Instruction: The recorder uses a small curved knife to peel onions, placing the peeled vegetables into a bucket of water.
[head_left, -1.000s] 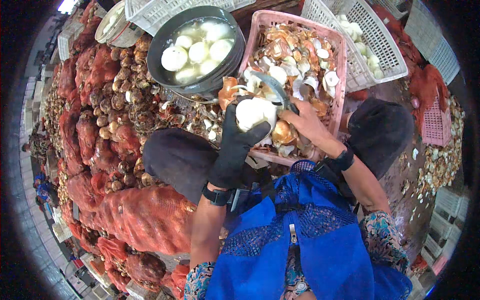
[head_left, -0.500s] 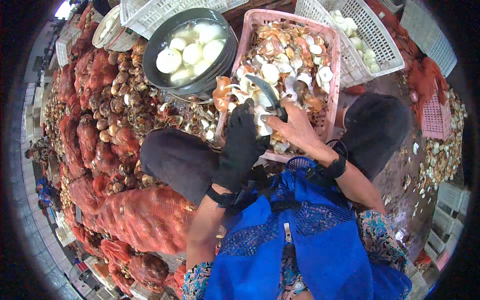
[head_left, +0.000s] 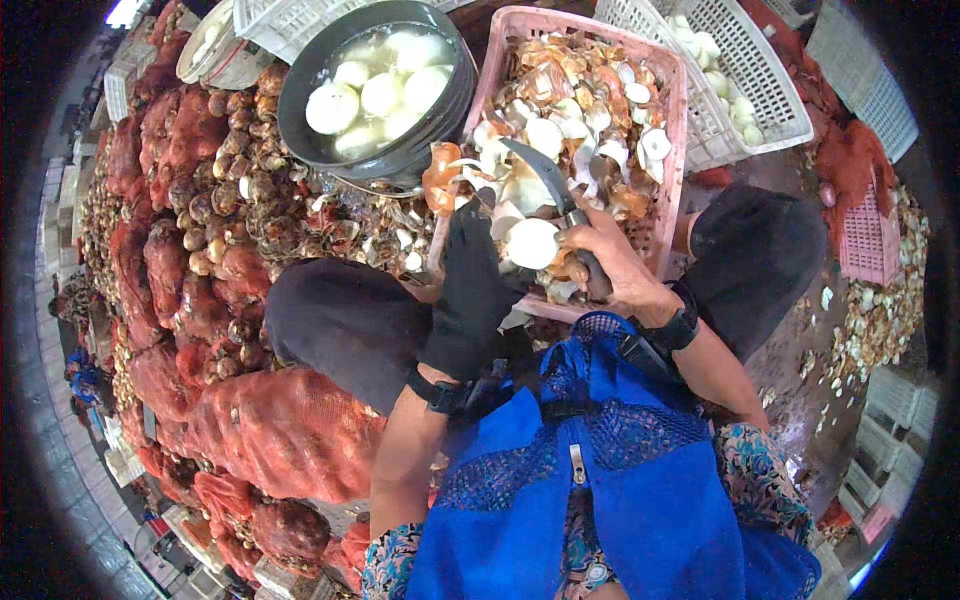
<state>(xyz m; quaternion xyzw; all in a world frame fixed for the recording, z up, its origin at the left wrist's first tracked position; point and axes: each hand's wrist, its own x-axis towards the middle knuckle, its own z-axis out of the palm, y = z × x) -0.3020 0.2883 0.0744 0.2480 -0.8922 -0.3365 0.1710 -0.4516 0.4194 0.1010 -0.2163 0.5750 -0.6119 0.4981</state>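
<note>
My left hand [head_left: 468, 285], in a black glove, curls round a pale peeled onion [head_left: 532, 243], its round white face turned up. Its thumb lies below the onion. My bare right hand [head_left: 618, 258] grips the dark handle of a curved knife [head_left: 540, 172]. The blade points up and to the left, beyond the onion, and the right fingers are at the onion's right side. Both hands are over the near part of a pink plastic crate [head_left: 676, 150] heaped with brown onion skins and white trimmings. A strip of brown skin [head_left: 443, 178] hangs at the crate's left edge.
Left of the crate stands a dark tub [head_left: 290, 125] of peeled onions in water. White crates [head_left: 790, 110] with peeled onions stand at the far right. Loose unpeeled onions [head_left: 225, 200] and red mesh sacks [head_left: 280, 435] fill the left. Skins [head_left: 870, 335] litter the right floor.
The onion's round white face now shows between my hands. My right hand has turned and shifted slightly right and down, with the knife still in it.
</note>
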